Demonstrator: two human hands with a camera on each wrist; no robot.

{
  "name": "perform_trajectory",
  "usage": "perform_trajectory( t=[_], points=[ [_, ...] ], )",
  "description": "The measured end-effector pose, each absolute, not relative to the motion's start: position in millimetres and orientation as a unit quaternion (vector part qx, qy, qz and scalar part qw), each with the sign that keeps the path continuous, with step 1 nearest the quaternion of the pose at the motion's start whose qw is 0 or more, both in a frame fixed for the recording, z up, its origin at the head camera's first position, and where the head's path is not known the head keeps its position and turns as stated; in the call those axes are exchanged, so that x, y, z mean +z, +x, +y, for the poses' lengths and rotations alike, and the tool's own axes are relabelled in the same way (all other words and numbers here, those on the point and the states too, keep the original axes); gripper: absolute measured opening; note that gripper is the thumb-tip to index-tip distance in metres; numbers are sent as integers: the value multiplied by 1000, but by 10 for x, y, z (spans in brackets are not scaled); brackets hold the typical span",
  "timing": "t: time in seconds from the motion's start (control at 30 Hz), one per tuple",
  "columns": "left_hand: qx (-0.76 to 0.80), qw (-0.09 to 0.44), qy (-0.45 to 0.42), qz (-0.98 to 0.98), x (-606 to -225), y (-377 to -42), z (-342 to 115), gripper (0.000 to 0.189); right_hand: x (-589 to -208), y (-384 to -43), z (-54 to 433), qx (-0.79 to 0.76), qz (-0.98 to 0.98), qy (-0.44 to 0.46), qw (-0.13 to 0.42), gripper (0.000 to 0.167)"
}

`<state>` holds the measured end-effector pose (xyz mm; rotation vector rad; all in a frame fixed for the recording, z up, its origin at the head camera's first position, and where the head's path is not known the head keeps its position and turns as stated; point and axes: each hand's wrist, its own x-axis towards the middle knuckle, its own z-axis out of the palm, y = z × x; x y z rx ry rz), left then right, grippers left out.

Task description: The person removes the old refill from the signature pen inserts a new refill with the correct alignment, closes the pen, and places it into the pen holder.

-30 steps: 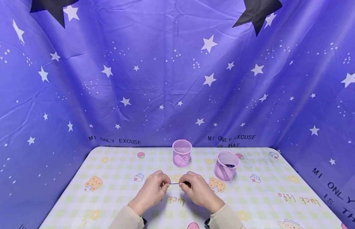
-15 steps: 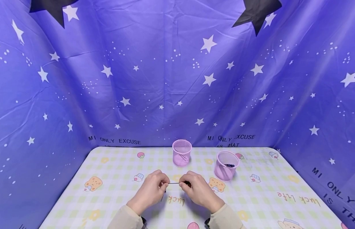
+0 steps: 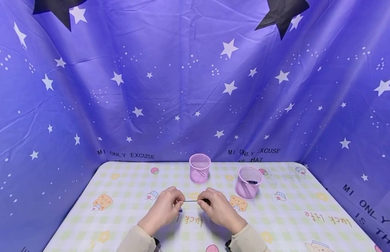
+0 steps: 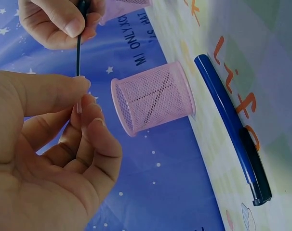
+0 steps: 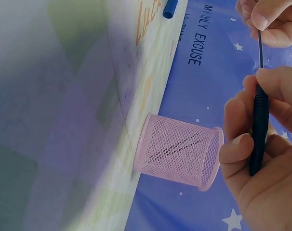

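My left hand [image 3: 163, 210] pinches the far end of a thin pen refill [image 4: 78, 57] between thumb and fingertips; its clear tip pokes out past them. My right hand [image 3: 220, 211] holds the dark ribbed grip section of a pen [image 5: 259, 120], and the refill runs from it in a straight line to the left hand. On the tablecloth beneath the left hand lies a blue pen barrel [image 4: 225, 118] with a black clip; in the head view only its end [image 3: 181, 210] shows beside that hand.
Beyond the hands stands a pink mesh cup [image 3: 199, 177] holding a few thin dark sticks. A second pink mesh cup [image 3: 247, 191], with dark blue pieces inside, stands to the right. The checked tablecloth [image 3: 128, 196] reaches a starry blue curtain [image 3: 182, 87] behind.
My left hand has shifted slightly left, away from the right hand, and a longer stretch of refill shows between them. The blue barrel's end has come into view.
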<state>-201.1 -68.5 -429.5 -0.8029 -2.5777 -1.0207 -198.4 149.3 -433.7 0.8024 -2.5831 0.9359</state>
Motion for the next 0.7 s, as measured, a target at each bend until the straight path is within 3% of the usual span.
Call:
perform_trajectory(
  t=[0.7],
  points=[
    [-333, 118, -295, -888, -4245, -1983, -592, 14, -4359, -1998, 1502, 326, -892, 282, 134, 5]
  ],
)
